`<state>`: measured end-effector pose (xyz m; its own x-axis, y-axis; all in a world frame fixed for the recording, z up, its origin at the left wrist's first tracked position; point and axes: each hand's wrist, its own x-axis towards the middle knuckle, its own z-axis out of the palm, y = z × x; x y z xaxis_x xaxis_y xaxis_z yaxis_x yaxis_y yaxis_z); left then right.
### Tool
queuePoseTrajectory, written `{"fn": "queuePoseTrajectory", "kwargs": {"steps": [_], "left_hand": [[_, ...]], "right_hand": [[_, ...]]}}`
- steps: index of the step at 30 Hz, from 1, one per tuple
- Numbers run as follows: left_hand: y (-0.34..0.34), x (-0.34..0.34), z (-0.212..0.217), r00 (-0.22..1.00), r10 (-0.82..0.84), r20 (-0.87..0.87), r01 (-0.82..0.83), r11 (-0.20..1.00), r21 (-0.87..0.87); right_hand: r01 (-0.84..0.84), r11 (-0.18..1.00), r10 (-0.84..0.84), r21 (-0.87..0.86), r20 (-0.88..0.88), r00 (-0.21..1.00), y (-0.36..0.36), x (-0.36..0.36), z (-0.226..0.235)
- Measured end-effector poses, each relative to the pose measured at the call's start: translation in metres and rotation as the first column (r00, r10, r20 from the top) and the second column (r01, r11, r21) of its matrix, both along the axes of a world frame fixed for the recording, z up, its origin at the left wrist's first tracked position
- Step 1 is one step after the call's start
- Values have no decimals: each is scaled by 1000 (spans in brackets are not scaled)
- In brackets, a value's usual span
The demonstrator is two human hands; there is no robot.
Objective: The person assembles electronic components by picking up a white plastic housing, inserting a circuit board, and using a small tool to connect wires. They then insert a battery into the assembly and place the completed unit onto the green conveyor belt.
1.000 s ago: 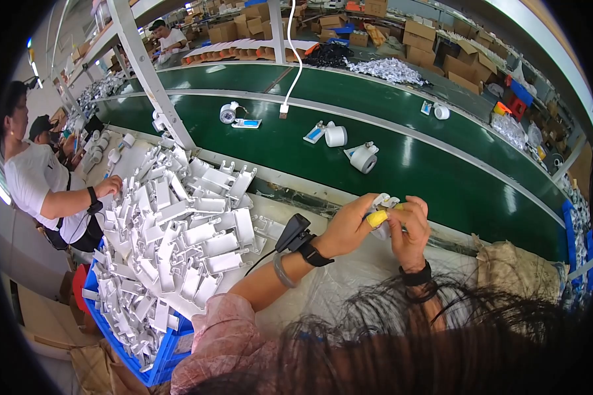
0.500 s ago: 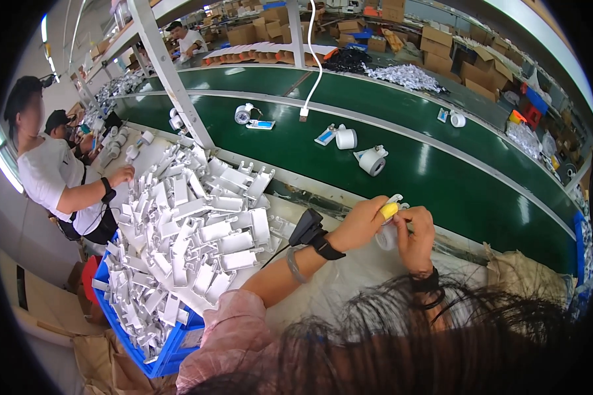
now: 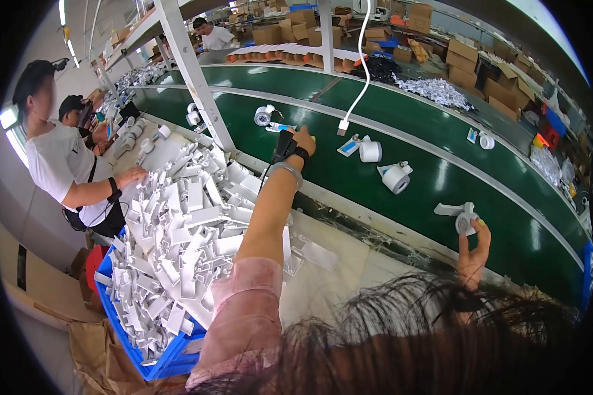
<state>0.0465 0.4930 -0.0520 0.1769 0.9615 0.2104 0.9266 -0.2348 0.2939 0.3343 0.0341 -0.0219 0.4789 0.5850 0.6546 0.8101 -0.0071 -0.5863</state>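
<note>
My left hand (image 3: 302,142) stretches over the green conveyor belt (image 3: 349,172). Its visible fingers are extended and look open, beside a white cylindrical lamp head (image 3: 263,116) and its small blue-and-white box (image 3: 282,128); some fingertips are hidden. Over the belt at the right, the thumb and fingers of my right hand (image 3: 473,258) pinch a white round lamp head (image 3: 466,222), which has a dotted face and a flat white arm (image 3: 447,209). Yellow covering shows at a fingertip of each hand. Two more white lamp heads (image 3: 371,151) (image 3: 396,178) lie on the belt between my hands.
White plastic housings (image 3: 201,214) are heaped on the table at left, above a blue bin (image 3: 171,359) full of them. A white cable (image 3: 357,99) hangs over the belt beside a metal post (image 3: 194,76). A co-worker (image 3: 66,151) stands at far left, one hand by the heap.
My hands have separated. The left reached forward and left across the belt; the right moved right with the white lamp head, away from the near table edge. The view shifted slightly.
</note>
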Motion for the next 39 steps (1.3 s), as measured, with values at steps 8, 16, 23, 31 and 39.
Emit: {"fn": "queuePoseTrajectory", "kwargs": {"steps": [8,16,23,31,39], "left_hand": [[68,-17,-12,981,139,136,-131,989,-71],[43,-22,17,875,83,477,-107,994,23],[-31,-39,79,297,5,955,337,935,-110],[-230,-28,140,358,-309,881,874,444,-199],[-361,-12,85,353,-696,626,930,185,-319]], "right_hand": [[-18,999,16,-41,-51,999,1,-7,1],[-41,993,29,-113,-108,994,2,-13,2],[-279,960,265,-34,-213,940,6,-30,18],[-417,886,446,-202,128,886,7,-87,31],[-330,852,505,-407,472,722,4,-92,13]]}}
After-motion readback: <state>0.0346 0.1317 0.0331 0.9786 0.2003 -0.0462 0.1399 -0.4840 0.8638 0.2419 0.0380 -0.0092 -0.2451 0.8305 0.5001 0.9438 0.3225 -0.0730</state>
